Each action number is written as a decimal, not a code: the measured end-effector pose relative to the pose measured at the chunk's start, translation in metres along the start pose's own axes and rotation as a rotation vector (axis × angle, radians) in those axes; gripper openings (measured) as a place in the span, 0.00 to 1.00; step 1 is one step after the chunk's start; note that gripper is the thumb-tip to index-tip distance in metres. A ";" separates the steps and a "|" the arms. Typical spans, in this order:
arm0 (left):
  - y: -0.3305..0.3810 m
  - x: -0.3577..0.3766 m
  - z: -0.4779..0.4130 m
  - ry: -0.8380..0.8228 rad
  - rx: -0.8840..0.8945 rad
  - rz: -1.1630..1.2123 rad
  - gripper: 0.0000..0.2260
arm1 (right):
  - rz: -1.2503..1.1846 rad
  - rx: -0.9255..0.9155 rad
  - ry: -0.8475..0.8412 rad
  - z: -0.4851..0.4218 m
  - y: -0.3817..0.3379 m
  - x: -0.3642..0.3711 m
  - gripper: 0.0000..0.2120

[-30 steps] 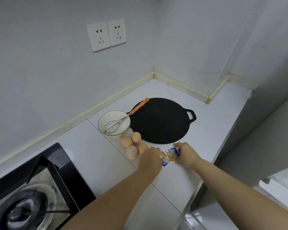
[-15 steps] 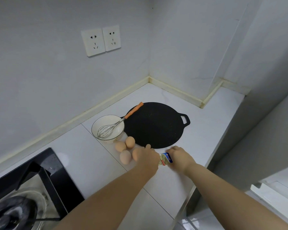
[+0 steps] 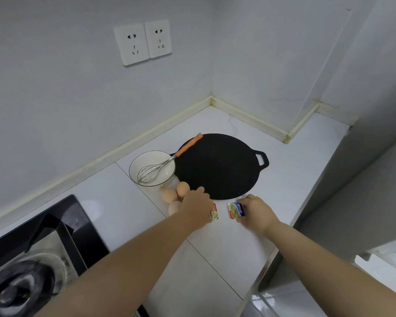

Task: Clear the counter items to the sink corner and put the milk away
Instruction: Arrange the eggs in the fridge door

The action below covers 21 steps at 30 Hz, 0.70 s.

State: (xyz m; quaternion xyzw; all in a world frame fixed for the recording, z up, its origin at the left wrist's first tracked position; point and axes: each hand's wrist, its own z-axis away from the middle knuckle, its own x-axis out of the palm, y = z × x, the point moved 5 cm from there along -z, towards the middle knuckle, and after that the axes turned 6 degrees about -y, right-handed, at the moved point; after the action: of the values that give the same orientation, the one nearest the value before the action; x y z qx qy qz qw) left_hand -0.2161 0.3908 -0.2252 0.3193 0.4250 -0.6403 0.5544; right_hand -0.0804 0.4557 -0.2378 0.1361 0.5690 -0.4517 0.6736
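On the white counter, my left hand holds a small butter packet whose edge shows under my fingers. My right hand pinches a second small packet with a blue and red label. The two packets are now a short gap apart. Three brown eggs lie just left of my left hand, one partly hidden by it. Behind them stands a white bowl with a wire whisk that has an orange handle. A flat black griddle pan lies beyond both hands.
A black gas hob fills the lower left. Two wall sockets sit above the counter. A grey appliance side borders the counter on the right, and the counter's front edge runs just right of my right wrist.
The two packets were together between my hands; now each hand has one and they have drawn apart. The camera view has shifted slightly.
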 end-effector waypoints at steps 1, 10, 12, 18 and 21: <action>-0.002 0.000 -0.001 0.001 -0.006 -0.006 0.15 | -0.028 0.000 0.013 -0.001 -0.002 -0.001 0.16; -0.012 0.005 0.002 0.107 -0.026 0.059 0.16 | -0.124 -0.020 0.011 -0.016 -0.031 0.009 0.22; -0.013 0.005 0.003 0.122 -0.031 0.066 0.16 | -0.137 -0.022 0.031 -0.016 -0.034 0.010 0.19; -0.015 0.008 0.009 0.173 -0.048 0.064 0.17 | -0.180 0.008 0.071 -0.009 -0.040 0.015 0.19; -0.015 0.007 0.016 0.199 -0.038 0.077 0.18 | -0.173 0.045 0.088 0.001 -0.037 0.009 0.22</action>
State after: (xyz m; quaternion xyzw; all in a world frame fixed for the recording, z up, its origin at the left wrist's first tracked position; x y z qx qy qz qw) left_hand -0.2310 0.3736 -0.2210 0.3868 0.4778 -0.5754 0.5394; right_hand -0.1081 0.4300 -0.2335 0.1212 0.5976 -0.5143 0.6031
